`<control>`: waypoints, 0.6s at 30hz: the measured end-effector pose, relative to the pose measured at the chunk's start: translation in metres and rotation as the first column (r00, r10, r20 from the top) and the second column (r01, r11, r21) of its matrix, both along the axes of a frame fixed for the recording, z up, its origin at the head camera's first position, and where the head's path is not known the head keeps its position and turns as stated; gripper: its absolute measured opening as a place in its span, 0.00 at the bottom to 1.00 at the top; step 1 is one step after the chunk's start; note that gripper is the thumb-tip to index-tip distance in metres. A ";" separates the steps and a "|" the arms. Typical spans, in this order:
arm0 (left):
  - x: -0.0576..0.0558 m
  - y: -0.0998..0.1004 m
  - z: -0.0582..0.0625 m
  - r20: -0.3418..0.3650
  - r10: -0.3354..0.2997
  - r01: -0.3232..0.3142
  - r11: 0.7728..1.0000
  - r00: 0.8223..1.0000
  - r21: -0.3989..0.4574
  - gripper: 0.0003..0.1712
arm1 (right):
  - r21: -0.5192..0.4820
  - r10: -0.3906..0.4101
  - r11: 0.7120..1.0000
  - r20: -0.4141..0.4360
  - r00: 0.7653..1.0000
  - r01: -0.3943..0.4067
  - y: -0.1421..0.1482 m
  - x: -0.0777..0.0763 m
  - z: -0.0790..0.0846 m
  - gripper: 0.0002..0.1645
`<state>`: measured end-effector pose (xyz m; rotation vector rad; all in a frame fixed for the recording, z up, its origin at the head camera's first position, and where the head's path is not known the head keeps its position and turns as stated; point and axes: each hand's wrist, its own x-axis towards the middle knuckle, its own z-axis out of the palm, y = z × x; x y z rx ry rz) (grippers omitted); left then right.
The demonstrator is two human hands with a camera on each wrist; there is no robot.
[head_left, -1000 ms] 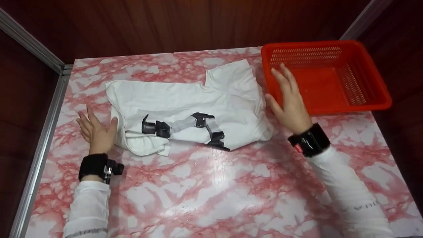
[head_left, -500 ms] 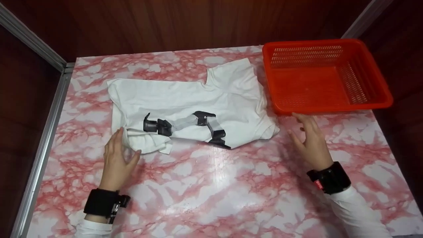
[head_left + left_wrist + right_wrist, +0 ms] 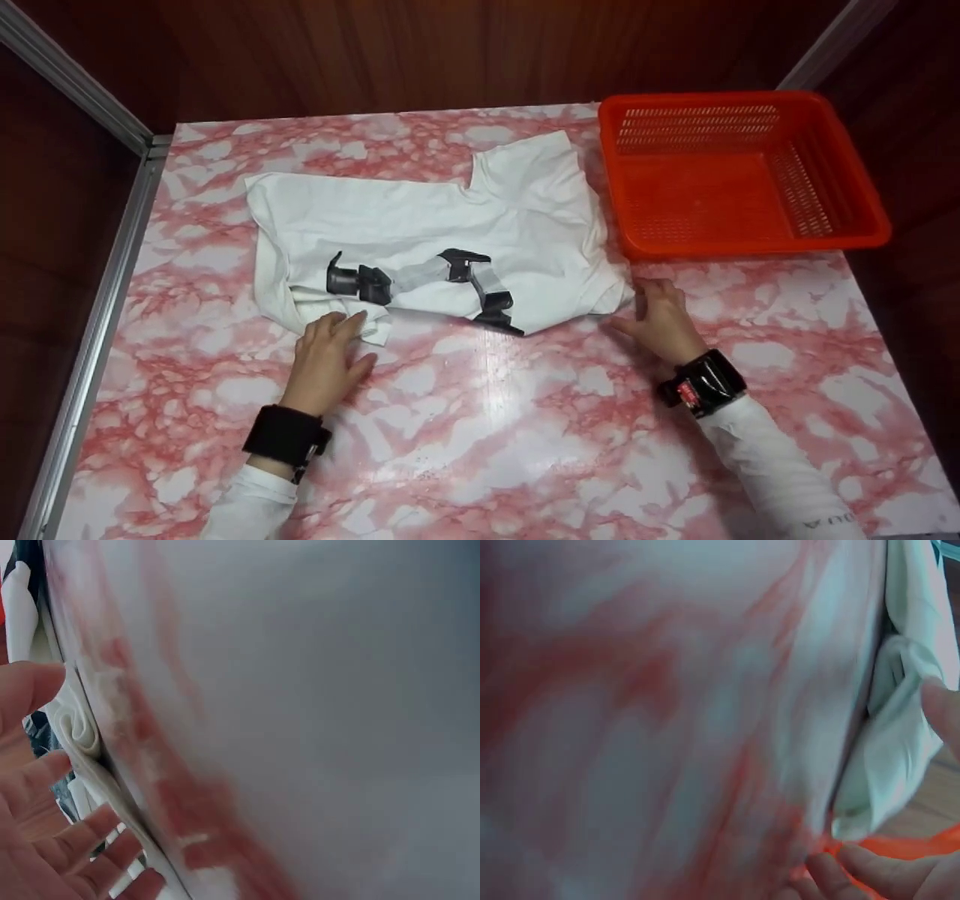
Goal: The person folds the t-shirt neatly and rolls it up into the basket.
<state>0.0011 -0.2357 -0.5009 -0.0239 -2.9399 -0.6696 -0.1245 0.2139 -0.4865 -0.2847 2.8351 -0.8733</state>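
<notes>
A white T-shirt (image 3: 420, 217) with a black and grey print lies on the table, folded lengthwise, its sleeve end toward the right. My left hand (image 3: 322, 367) is over the rolled near corner at the shirt's left end. In the left wrist view, the fingers (image 3: 97, 825) are spread, with the rolled white cloth (image 3: 79, 724) just beyond them. At the shirt's right end, my right hand (image 3: 664, 322) has its fingertips beside the near sleeve. The right wrist view has the thumb (image 3: 941, 709) near the bunched sleeve (image 3: 892, 765), with no clear grip on it.
A red plastic basket (image 3: 705, 244) with slotted sides stands at the back right, close to the shirt's sleeve end. The table (image 3: 480, 450) has a pink and white marbled top. Dark wood panels (image 3: 375, 60) rise behind it and at both sides.
My left hand has moved right and toward me, from the shirt's left edge to its near corner. My right hand came back from over the basket, then moved left to the sleeve.
</notes>
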 end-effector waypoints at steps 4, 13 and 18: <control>-0.011 0.008 0.002 0.012 0.031 -0.030 0.995 0.999 -0.093 0.41 | 0.007 0.025 1.000 -0.102 0.994 -0.024 -0.017 -0.012 -0.007 0.46; -0.029 0.016 0.002 -0.015 0.062 -0.064 0.972 0.998 -0.226 0.26 | 0.006 0.031 1.000 -0.064 0.997 -0.031 -0.039 -0.038 -0.005 0.28; -0.039 0.005 0.003 -0.002 0.015 -0.015 0.978 1.000 -0.210 0.19 | -0.154 -0.030 0.987 0.098 0.995 0.045 -0.046 -0.041 0.003 0.30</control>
